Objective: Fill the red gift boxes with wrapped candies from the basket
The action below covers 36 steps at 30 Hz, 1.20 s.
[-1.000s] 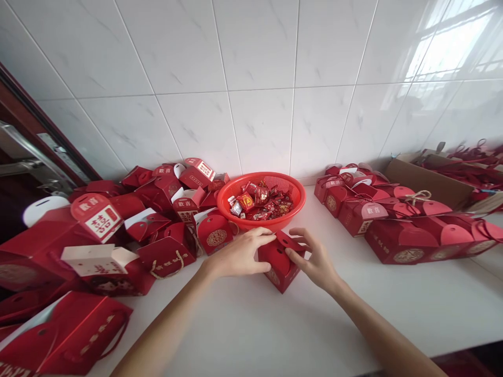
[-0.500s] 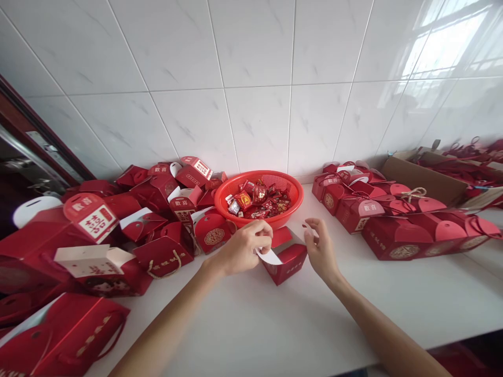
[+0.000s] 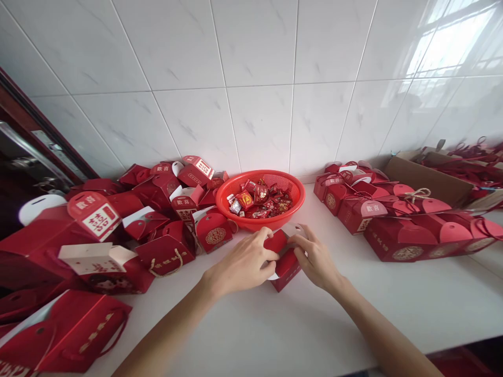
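Note:
A small red gift box stands on the white counter in front of me, its top flaps partly folded inward. My left hand grips its left side, fingers curled over the flap there; a white edge of card shows beneath them. With bent fingers, my right hand holds the right side and reaches over the top. The fingers hide much of the opening, so the inside cannot be made out. Just behind the box sits a red plastic basket of wrapped sweets.
Several red boxes, many with raised or open flaps, crowd the left. On the right, closed red boxes stand in rows, with a cardboard carton behind them. A tiled wall rises along the back of the counter.
My left hand has gone from pinching a raised white flap to pressing down over the box's left side. My right hand has moved left and inward onto the flaps, which are folded lower.

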Each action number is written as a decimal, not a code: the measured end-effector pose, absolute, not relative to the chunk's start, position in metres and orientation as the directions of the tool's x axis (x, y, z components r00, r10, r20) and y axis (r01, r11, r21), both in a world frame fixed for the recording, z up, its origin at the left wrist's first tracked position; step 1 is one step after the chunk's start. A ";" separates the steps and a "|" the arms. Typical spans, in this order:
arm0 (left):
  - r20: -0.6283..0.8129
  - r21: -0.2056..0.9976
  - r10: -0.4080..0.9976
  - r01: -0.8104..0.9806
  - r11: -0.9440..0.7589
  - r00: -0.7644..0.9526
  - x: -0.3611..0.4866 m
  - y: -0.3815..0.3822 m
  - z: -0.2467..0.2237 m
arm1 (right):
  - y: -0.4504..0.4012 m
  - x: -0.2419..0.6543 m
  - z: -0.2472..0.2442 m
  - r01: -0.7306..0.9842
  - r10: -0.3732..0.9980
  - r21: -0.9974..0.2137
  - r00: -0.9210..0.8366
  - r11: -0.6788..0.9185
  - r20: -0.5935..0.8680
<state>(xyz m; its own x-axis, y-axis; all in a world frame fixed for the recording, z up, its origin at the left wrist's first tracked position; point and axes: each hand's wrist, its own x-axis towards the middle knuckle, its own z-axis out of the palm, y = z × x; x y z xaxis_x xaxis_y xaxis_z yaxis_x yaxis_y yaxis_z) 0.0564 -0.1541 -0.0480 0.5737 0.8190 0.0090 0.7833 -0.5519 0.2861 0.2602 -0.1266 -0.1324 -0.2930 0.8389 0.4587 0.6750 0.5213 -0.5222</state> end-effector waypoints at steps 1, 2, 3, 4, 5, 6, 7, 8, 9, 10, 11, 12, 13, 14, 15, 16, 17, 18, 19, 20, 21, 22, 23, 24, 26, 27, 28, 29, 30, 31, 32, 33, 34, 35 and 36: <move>0.001 0.272 0.831 0.799 -0.536 0.556 0.057 -0.156 -0.047 | -0.128 0.261 -0.130 0.690 0.844 -0.507 -0.308 0.516 0.440; -0.005 0.260 0.844 0.816 -0.516 0.536 0.058 -0.157 -0.045 | -0.129 0.261 -0.128 0.700 0.848 -0.498 -0.319 0.512 0.424; -0.007 0.249 0.855 0.829 -0.500 0.518 0.058 -0.158 -0.045 | -0.130 0.261 -0.126 0.706 0.852 -0.494 -0.326 0.508 0.410; -0.008 0.241 0.859 0.835 -0.495 0.512 0.058 -0.158 -0.044 | -0.131 0.261 -0.124 0.710 0.856 -0.493 -0.332 0.503 0.395; -0.013 0.233 0.854 0.833 -0.503 0.519 0.058 -0.158 -0.043 | -0.132 0.261 -0.122 0.712 0.860 -0.493 -0.340 0.499 0.379; -0.021 0.226 0.843 0.824 -0.519 0.537 0.058 -0.158 -0.043 | -0.133 0.261 -0.120 0.714 0.864 -0.493 -0.350 0.497 0.362; -0.029 0.217 0.829 0.813 -0.540 0.558 0.057 -0.157 -0.043 | -0.134 0.261 -0.119 0.715 0.866 -0.493 -0.362 0.495 0.344; -0.034 0.209 0.818 0.804 -0.556 0.575 0.057 -0.157 -0.043 | -0.135 0.261 -0.117 0.715 0.868 -0.494 -0.375 0.495 0.327; -0.038 0.201 0.813 0.801 -0.563 0.581 0.057 -0.157 -0.042 | -0.135 0.262 -0.116 0.712 0.868 -0.497 -0.386 0.495 0.312; -0.042 0.196 0.816 0.806 -0.559 0.576 0.057 -0.157 -0.042 | -0.135 0.263 -0.115 0.705 0.867 -0.506 -0.398 0.497 0.299; -0.046 0.193 0.823 0.813 -0.549 0.566 0.058 -0.157 -0.042 | -0.135 0.264 -0.114 0.691 0.865 -0.521 -0.411 0.501 0.287; -0.053 0.195 0.828 0.819 -0.539 0.558 0.058 -0.157 -0.042 | -0.134 0.265 -0.114 0.666 0.860 -0.546 -0.427 0.508 0.278; -0.063 0.198 0.829 0.821 -0.536 0.556 0.058 -0.157 -0.041 | -0.134 0.267 -0.114 0.628 0.850 -0.579 -0.451 0.520 0.274; -0.071 0.202 0.826 0.819 -0.536 0.558 0.057 -0.157 -0.040 | -0.133 0.268 -0.114 0.578 0.835 -0.617 -0.478 0.533 0.274; -0.073 0.206 0.824 0.817 -0.538 0.561 0.056 -0.157 -0.040 | -0.132 0.270 -0.114 0.518 0.819 -0.661 -0.502 0.543 0.279; -0.071 0.210 0.826 0.818 -0.536 0.559 0.054 -0.157 -0.039 | -0.130 0.272 -0.114 0.456 0.806 -0.706 -0.518 0.542 0.285; -0.071 0.218 0.834 0.824 -0.523 0.548 0.052 -0.156 -0.039 | -0.129 0.274 -0.114 0.398 0.802 -0.750 -0.523 0.529 0.288; -0.076 0.232 0.846 0.834 -0.500 0.528 0.050 -0.156 -0.039 | -0.128 0.276 -0.113 0.348 0.804 -0.790 -0.522 0.505 0.284; -0.088 0.253 0.859 0.845 -0.470 0.504 0.047 -0.154 -0.039 | -0.128 0.277 -0.113 0.306 0.812 -0.826 -0.515 0.474 0.276; -0.107 0.281 0.869 0.853 -0.439 0.483 0.044 -0.153 -0.039 | -0.127 0.278 -0.112 0.268 0.821 -0.857 -0.507 0.441 0.264; -0.125 0.313 0.875 0.855 -0.413 0.468 0.041 -0.150 -0.039 | -0.127 0.279 -0.111 0.230 0.826 -0.881 -0.502 0.413 0.256; -0.139 0.351 0.874 0.849 -0.396 0.465 0.038 -0.147 -0.039 | -0.127 0.279 -0.110 0.188 0.825 -0.899 -0.502 0.396 0.259; -0.147 0.391 0.869 0.835 -0.387 0.472 0.036 -0.144 -0.039 | -0.127 0.279 -0.109 0.140 0.819 -0.911 -0.504 0.389 0.273; -0.148 0.432 0.862 0.816 -0.385 0.485 0.034 -0.140 -0.039 | -0.128 0.279 -0.109 0.091 0.813 -0.918 -0.504 0.387 0.292; -0.136 0.508 0.854 0.775 -0.375 0.502 0.031 -0.134 -0.040 | -0.129 0.278 -0.108 0.013 0.797 -0.919 -0.503 0.394 0.334; -0.125 0.541 0.858 0.759 -0.361 0.497 0.030 -0.131 -0.040 | -0.129 0.277 -0.108 -0.008 0.790 -0.914 -0.500 0.406 0.355; -0.113 0.565 0.867 0.749 -0.345 0.485 0.029 -0.129 -0.041 | -0.129 0.276 -0.108 -0.016 0.785 -0.907 -0.495 0.421 0.373; -0.100 0.577 0.878 0.746 -0.333 0.469 0.029 -0.128 -0.042 | -0.130 0.276 -0.109 -0.011 0.783 -0.899 -0.487 0.438 0.387; -0.087 0.576 0.885 0.748 -0.329 0.457 0.028 -0.128 -0.043 | -0.130 0.275 -0.109 0.004 0.781 -0.889 -0.480 0.457 0.399; -0.076 0.565 0.887 0.753 -0.338 0.455 0.027 -0.128 -0.044 | -0.130 0.275 -0.109 0.027 0.781 -0.881 -0.476 0.472 0.404; -0.067 0.549 0.882 0.756 -0.358 0.466 0.027 -0.128 -0.046 | -0.130 0.275 -0.110 0.051 0.782 -0.876 -0.478 0.479 0.400; -0.063 0.534 0.872 0.754 -0.382 0.486 0.026 -0.129 -0.047 | -0.130 0.274 -0.110 0.072 0.780 -0.874 -0.490 0.481 0.389; -0.064 0.528 0.860 0.748 -0.402 0.507 0.026 -0.129 -0.048 | -0.130 0.274 -0.111 0.084 0.777 -0.875 -0.506 0.477 0.375; -0.070 0.535 0.850 0.739 -0.410 0.522 0.025 -0.130 -0.048 | -0.131 0.274 -0.111 0.086 0.772 -0.879 -0.523 0.469 0.361; -0.079 0.556 0.845 0.727 -0.404 0.529 0.024 -0.130 -0.048 | -0.131 0.274 -0.112 0.079 0.769 -0.885 -0.535 0.458 0.350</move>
<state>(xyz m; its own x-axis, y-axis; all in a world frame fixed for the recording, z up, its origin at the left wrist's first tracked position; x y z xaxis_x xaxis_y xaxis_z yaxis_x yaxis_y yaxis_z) 0.0243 -0.1302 -0.0483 0.5294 0.8447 -0.0787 0.7267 -0.4037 0.5558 0.2744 -0.1308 -0.1118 -0.5354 0.7687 0.3500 0.0790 0.4582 -0.8853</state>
